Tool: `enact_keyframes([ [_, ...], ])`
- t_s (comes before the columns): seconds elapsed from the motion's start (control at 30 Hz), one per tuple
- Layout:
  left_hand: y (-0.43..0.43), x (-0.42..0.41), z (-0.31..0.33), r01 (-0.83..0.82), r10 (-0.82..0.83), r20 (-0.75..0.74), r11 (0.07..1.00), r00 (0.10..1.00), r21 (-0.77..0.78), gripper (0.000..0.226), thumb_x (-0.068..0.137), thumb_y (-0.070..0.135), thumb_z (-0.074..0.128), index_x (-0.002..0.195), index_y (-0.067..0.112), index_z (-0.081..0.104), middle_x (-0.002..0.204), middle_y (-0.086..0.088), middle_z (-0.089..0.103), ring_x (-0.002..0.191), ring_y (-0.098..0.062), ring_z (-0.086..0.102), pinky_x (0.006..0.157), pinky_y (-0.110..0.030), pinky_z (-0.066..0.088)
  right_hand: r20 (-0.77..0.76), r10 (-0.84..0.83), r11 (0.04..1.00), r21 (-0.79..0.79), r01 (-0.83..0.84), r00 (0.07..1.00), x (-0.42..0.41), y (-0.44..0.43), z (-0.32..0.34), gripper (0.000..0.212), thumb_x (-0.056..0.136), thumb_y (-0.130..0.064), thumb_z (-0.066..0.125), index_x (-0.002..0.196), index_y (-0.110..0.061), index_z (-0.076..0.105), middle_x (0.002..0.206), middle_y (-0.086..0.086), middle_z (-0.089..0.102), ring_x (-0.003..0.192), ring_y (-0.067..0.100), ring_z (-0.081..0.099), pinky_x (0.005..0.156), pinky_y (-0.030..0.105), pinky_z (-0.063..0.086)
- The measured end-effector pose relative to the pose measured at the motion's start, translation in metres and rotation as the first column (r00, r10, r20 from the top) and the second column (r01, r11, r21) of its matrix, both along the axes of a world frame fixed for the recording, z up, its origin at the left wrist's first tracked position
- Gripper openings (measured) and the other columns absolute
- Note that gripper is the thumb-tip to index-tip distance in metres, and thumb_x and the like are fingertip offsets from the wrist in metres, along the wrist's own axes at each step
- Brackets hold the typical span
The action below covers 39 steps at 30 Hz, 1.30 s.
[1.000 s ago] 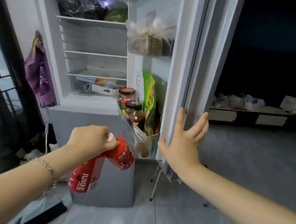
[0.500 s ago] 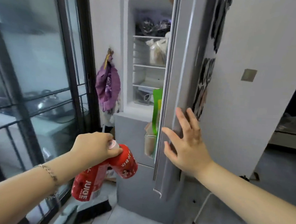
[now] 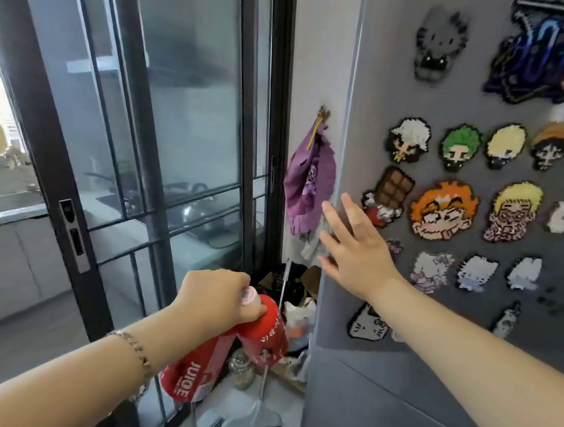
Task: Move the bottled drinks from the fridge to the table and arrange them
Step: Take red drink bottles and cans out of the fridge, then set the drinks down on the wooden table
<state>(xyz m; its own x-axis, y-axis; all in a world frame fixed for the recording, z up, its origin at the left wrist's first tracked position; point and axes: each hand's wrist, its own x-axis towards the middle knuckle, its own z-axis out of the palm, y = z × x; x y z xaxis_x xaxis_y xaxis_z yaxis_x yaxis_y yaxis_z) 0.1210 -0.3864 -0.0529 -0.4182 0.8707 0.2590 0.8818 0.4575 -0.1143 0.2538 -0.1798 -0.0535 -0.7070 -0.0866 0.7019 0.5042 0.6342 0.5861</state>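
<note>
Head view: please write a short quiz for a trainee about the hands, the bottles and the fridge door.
1. How many red juice bottles does the left hand grip?
2. True or false: the right hand holds a bottle.
3. What hangs on the wall beside the fridge door? A. purple bag B. green towel C. clock
Key: 1. two; 2. false, it is open against the door; 3. A.

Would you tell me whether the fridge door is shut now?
Shut, it seems: the fridge door shows only its front, no shelves, right hand flat on it.
</note>
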Motion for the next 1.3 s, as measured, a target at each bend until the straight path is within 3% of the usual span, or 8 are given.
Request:
enact_keyframes([
  [0.17,0.063,-0.043,0.002,-0.103,0.104,-0.010,0.994,0.995,0.035,0.044,0.082,0.066,0.044,0.084,0.023,0.052,0.069,0.006,0.048,0.086,-0.018,0.061,0.062,-0.028,0.035,0.060,-0.106,0.993,-0.048,0.109,0.992,-0.078,0.075,0.002,0.048,0.050,-0.036,0.084,0.082,-0.001,0.074,0.122,0.023,0.061,0.125,0.039,0.031,0.109,0.050,0.020],
  [0.43,0.161,-0.086,0.027,-0.161,0.160,0.013,0.981,0.987,0.109,0.044,0.083,0.067,0.043,0.084,0.023,0.049,0.079,0.007,0.055,0.079,-0.016,0.057,0.060,-0.026,0.034,0.171,-0.355,0.932,-0.010,0.362,0.919,-0.146,0.202,0.005,0.061,0.045,-0.054,0.078,0.091,-0.013,0.077,0.113,0.010,0.069,0.120,0.034,0.055,0.111,0.045,0.016],
  [0.67,0.202,-0.104,0.035,-0.171,0.172,0.005,0.977,0.985,0.129,0.048,0.081,0.068,0.045,0.092,0.023,0.055,0.085,0.005,0.060,0.087,-0.016,0.060,0.062,-0.026,0.034,0.244,-0.552,0.815,-0.045,0.578,0.797,-0.173,0.261,0.009,0.041,0.068,-0.050,0.069,0.099,-0.024,0.075,0.124,0.001,0.064,0.125,0.036,0.028,0.109,0.052,-0.006],
  [0.77,0.214,-0.111,0.032,-0.184,0.185,0.001,0.978,0.983,0.099,0.049,0.082,0.068,0.044,0.094,0.023,0.055,0.092,0.005,0.063,0.089,-0.017,0.061,0.064,-0.027,0.036,0.286,-0.620,0.750,-0.057,0.659,0.731,-0.177,0.250,0.013,0.041,0.091,-0.034,0.049,0.127,-0.016,0.059,0.146,0.013,0.042,0.132,0.052,0.011,0.107,0.060,-0.019],
  [0.9,0.215,-0.113,0.028,-0.209,0.209,0.008,0.975,0.978,0.071,0.047,0.083,0.067,0.043,0.092,0.022,0.054,0.095,0.005,0.064,0.090,-0.016,0.061,0.066,-0.026,0.035,0.550,-0.055,0.733,-0.544,0.407,0.834,-0.185,0.208,0.018,0.077,0.082,-0.023,0.065,0.146,-0.011,0.023,0.157,0.013,0.006,0.145,0.037,-0.006,0.117,0.047,0.000],
  [1.03,0.199,-0.111,0.028,-0.254,0.253,0.024,0.964,0.967,0.084,0.044,0.084,0.064,0.045,0.098,0.024,0.056,0.098,0.005,0.065,0.091,-0.016,0.061,0.066,-0.025,0.034,0.458,0.628,0.381,-0.886,0.265,0.629,-0.187,0.149,0.025,0.112,0.060,-0.025,0.087,0.148,-0.025,0.017,0.149,-0.003,0.032,0.136,0.017,0.034,0.106,0.022,0.028],
  [1.17,0.159,-0.106,0.030,-0.316,0.316,0.021,0.938,0.948,0.141,0.040,0.082,0.064,0.047,0.099,0.029,0.056,0.096,0.007,0.066,0.081,-0.012,0.055,0.066,-0.025,0.034,0.229,0.764,0.215,-0.972,0.096,0.603,-0.191,0.096,0.026,0.098,0.058,-0.029,0.088,0.139,-0.031,0.032,0.134,-0.008,0.049,0.121,0.011,0.047,0.103,0.028,0.040],
  [1.3,0.092,-0.091,0.032,-0.404,0.405,0.027,0.899,0.914,0.168,0.042,0.082,0.064,0.047,0.096,0.026,0.056,0.094,0.007,0.065,0.077,-0.012,0.054,0.067,-0.025,0.036,0.239,0.804,0.304,-0.952,-0.031,0.544,-0.197,0.030,0.021,0.064,0.058,-0.031,0.083,0.114,-0.027,0.052,0.114,-0.005,0.060,0.104,0.014,0.056,0.090,0.033,0.048],
])
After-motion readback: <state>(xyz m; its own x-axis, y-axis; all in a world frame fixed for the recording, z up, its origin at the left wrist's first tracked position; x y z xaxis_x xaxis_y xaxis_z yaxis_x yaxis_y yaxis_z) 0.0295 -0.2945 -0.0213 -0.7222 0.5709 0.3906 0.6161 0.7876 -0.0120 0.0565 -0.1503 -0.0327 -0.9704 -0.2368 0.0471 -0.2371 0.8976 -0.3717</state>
